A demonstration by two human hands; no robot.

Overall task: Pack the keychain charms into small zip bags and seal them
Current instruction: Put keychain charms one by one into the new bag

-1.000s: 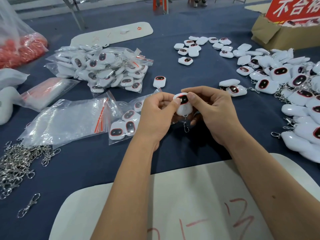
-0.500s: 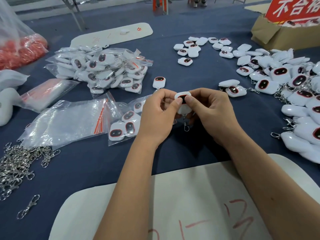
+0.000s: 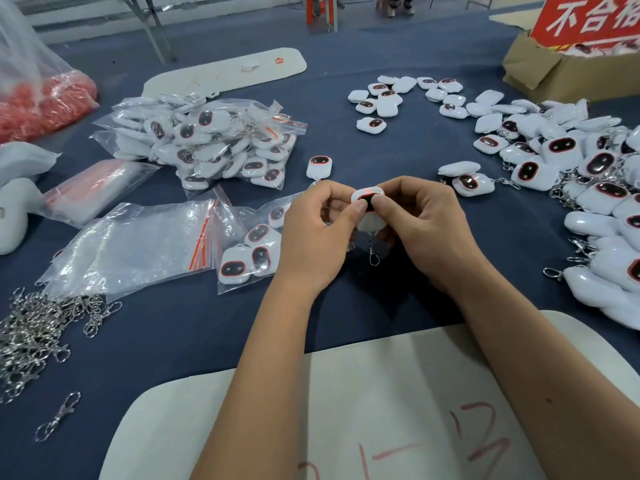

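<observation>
My left hand (image 3: pixel 318 233) and my right hand (image 3: pixel 426 230) together hold one white keychain charm (image 3: pixel 369 202) above the blue table; both thumbs press on its dark, red-rimmed face. Its metal clasp (image 3: pixel 373 252) dangles below. A stack of empty small zip bags (image 3: pixel 138 244) with red seals lies to the left. Beside it a clear bag (image 3: pixel 249 251) holds several charms. A heap of packed bags (image 3: pixel 214 143) sits further back. Loose charms (image 3: pixel 561 168) pile up on the right.
Metal clasps (image 3: pixel 38 337) lie heaped at the left edge, one single clasp (image 3: pixel 59 415) nearer. A white board (image 3: pixel 346 410) with red marks lies under my forearms. A cardboard box (image 3: pixel 561 74) stands at the back right, a bag of red pieces (image 3: pixel 41 102) at the back left.
The charm has tilted further away between my hands, and both thumbs have slid onto its dark face. The hands stay in the same place.
</observation>
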